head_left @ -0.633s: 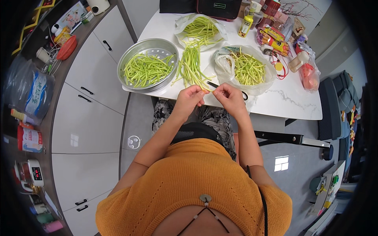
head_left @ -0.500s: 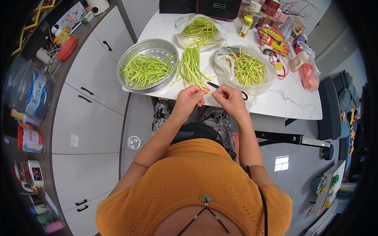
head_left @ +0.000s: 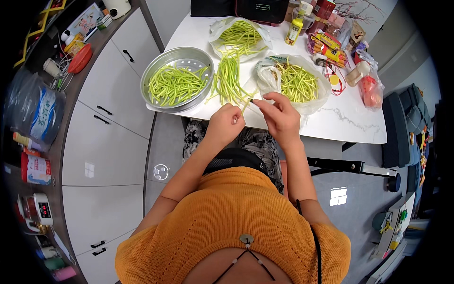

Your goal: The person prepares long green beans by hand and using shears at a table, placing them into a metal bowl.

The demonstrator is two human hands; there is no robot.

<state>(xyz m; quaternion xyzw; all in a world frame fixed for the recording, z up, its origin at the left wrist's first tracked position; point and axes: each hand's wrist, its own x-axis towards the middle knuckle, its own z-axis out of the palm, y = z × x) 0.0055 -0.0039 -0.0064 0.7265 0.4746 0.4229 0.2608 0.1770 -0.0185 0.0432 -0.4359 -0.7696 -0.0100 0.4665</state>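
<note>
Fingers (head_left: 238, 115) pinch bean (head_left: 245, 105); steel basin (head_left: 196, 55) left, bags beyond.

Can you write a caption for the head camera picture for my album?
Left hand and right hand pinch one green bean beside a steel pan.

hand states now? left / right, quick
Left hand: closed, pinching one end of a green bean.
Right hand: fingers pinched on the same bean's other end.

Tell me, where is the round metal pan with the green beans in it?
In the head view, the metal pan sits on the white table's left end, left of the loose bean pile and ahead of the left hand.
</note>
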